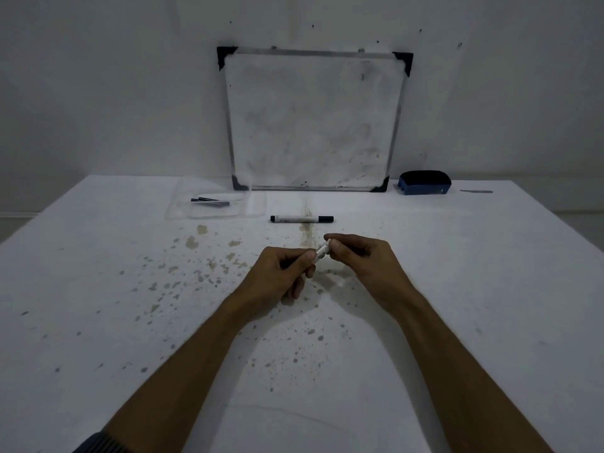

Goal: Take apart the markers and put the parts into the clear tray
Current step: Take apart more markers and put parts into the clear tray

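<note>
Head view: left hand (283,269) and right hand (358,256) are pinching a white marker barrel (321,251) between them, its long axis tilting up toward the right hand.

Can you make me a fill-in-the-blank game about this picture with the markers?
1. Both hands hold one ____ between them.
2. The whole marker lies on the table to the ____ of the clear tray.
3. The eraser next to the whiteboard is ____.

Missing words: marker; right; blue
</note>
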The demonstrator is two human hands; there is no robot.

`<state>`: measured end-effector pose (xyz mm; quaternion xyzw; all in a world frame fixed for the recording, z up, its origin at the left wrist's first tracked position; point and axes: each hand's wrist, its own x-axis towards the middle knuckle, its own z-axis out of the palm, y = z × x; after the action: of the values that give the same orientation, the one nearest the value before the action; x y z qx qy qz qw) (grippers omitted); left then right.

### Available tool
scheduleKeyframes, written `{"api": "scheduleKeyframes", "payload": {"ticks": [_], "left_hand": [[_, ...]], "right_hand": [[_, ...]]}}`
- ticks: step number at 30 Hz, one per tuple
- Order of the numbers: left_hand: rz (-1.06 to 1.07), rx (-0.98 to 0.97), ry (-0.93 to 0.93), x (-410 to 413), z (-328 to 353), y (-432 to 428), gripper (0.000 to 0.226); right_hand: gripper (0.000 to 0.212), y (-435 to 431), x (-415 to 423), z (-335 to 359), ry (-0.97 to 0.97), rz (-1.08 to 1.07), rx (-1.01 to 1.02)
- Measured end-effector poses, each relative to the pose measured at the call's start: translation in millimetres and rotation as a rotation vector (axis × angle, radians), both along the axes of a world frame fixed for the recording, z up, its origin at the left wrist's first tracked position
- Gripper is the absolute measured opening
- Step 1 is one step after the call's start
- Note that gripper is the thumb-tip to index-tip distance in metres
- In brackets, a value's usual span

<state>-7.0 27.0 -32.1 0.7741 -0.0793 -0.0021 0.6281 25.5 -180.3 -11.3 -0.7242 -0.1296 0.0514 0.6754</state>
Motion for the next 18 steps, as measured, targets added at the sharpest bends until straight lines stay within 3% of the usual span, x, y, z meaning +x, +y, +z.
{"api": "scheduleKeyframes", "payload": {"ticks": [3,6,11,18], "left_hand": [[0.027,0.001,-0.025,1,4,-3,0.04],[0.121,-0.153,0.014,3,13,-9,0.034],[0.194,-0.371,0.016,2,17,1,0.034],[0.206,-0.331,0.033,3,14,6,0.037]], "right_hand": [[0.029,5,-1,1,0.02,0.018,0.054],[0.036,22,-4,2,-0.026,-0.068,0.072],[0.038,40,-11,-2,-0.119,-0.133,-0.081],[0.033,45,-14,-8,-0.309,-0.199,-0.359]]}}
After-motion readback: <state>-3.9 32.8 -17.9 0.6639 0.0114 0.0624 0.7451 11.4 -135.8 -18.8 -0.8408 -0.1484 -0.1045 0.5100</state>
